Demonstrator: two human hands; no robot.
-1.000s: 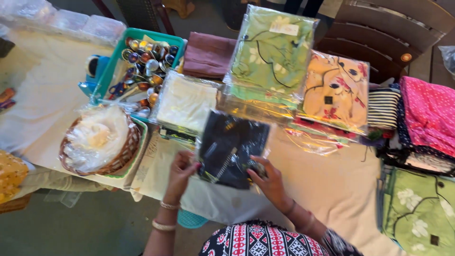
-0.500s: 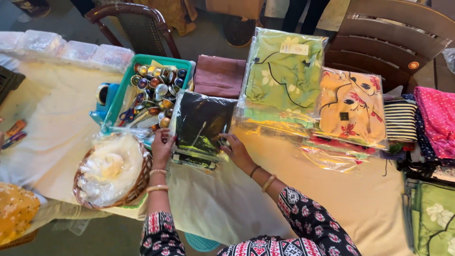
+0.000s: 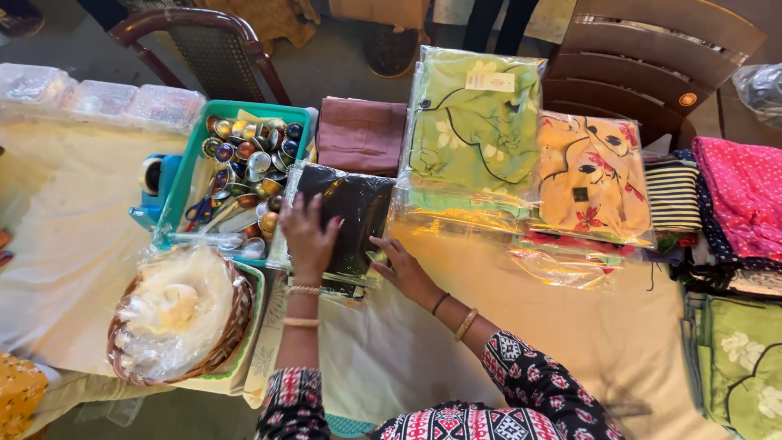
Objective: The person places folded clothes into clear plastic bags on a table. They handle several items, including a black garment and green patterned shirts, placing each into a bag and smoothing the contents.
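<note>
The green floral packet (image 3: 745,367) is cut off by the right edge.

both arms come in from the bottom edge, sleeves in a busy black, red and white print pushed up past the forearms. left hand (image 3: 309,236) is stretched forward, palm down, fingers together and pointing away from the body, lying pretty much flat. couple of thin bangles sit on that wrist. right hand (image 3: 403,269) is lower and angled inward to the left, fingers loosely spread and also pressed flat, thumb sticking out. that wrist has a dark band and a gold-ish bangle. neither hand is curled into a grip.
</note>
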